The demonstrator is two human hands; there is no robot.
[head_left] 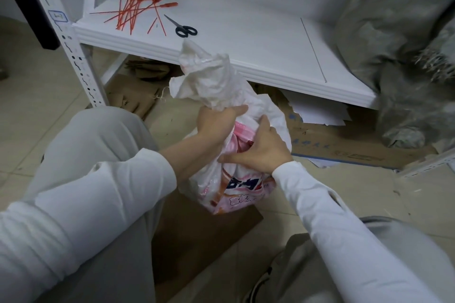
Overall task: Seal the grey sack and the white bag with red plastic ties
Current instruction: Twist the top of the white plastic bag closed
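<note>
The white bag (pixel 211 81) stands on the floor between my knees, its top gathered into a twisted neck, pink printed packaging showing through lower down. My left hand (pixel 216 120) grips the neck just below the bunched top. On the bag's right side, my right hand (pixel 261 150) holds the plastic with fingers curled into it. Several red plastic ties (pixel 133 8) lie in a loose pile on the white shelf (pixel 246 39), apart from both hands. The grey sack (pixel 398 32) bulges at the right, beside the shelf.
Black-handled scissors (pixel 183 28) lie on the shelf just right of the ties. Flattened cardboard (pixel 344 145) and white papers lie under the shelf and on the tiled floor. A perforated white shelf post (pixel 76 56) stands at the left.
</note>
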